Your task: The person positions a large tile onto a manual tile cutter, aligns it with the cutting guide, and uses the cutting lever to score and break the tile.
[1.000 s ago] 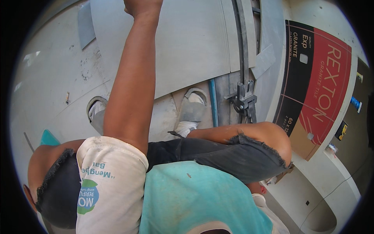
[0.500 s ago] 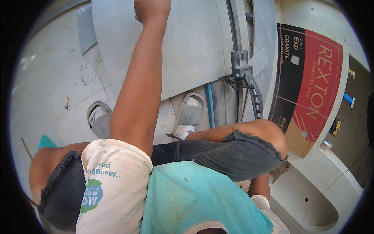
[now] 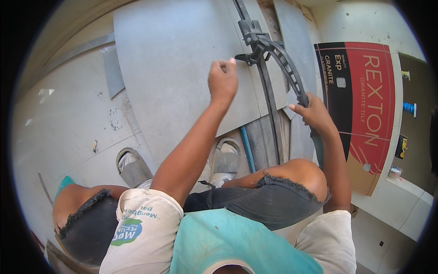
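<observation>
The cutter's slider [image 3: 251, 34] has moved up its rail [image 3: 270, 100] from the tile's [image 3: 182, 55] near edge; right hand [image 3: 317, 114] grips its handle [image 3: 299, 91], left hand [image 3: 223, 82] curls nearby, hold unclear; unsteadied, the tile could slip.

Your left forearm [image 3: 194, 146] reaches up and to the right from a bent elbow, ending in a left hand [image 3: 223, 84] held with its fingers curled in; whether the fingertips meet is hard to tell. Your right forearm [image 3: 336, 155] rises steeply at the far side, and your right hand [image 3: 318, 115] is wrapped in a grip, thumb [image 3: 297, 109] pointing left. Your 2 knees are bent, spread wide.
</observation>
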Demonstrator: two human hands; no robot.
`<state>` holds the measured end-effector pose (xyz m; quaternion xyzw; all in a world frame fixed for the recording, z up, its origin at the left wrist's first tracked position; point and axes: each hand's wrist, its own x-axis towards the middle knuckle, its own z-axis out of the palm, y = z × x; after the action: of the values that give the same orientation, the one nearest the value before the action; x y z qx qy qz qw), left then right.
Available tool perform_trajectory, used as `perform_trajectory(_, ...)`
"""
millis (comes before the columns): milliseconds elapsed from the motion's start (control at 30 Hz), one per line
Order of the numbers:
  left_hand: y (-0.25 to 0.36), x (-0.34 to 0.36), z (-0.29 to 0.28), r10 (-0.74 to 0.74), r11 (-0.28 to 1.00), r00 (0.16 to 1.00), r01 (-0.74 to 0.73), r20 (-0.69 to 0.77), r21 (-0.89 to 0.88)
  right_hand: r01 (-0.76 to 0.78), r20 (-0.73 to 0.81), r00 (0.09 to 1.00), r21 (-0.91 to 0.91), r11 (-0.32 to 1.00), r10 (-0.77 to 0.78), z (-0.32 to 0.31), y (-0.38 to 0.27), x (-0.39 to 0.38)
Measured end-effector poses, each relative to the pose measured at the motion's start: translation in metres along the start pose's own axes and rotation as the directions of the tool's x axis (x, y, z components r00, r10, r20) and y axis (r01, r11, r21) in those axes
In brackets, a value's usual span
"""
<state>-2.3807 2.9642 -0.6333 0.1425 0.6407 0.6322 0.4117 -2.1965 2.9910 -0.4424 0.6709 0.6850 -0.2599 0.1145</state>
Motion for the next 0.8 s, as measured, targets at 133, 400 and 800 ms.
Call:
perform_trajectory(133, 0.020, -0.085, 0.038, -0.394, 0.852, 0.647, 0.523, 0.652, -0.004, 0.055, 0.052, 0.997, 0.085, 0.995, -0.060, -0.020, -0.025, 0.041)
perform_trajectory(400, 0.058, -0.105, 0.056, -0.254, 0.718, 0.483, 0.674, 0.838, -0.171, 0.177, -0.043, 0.984, 0.221, 0.959, -0.171, -0.015, -0.072, 0.114)
perform_trajectory(800, 0.074, -0.071, 0.068, -0.190, 0.698, 0.576, 0.649, 0.795, -0.303, 0.286, -0.062, 0.958, 0.100, 0.953, -0.280, -0.045, -0.076, 0.098)
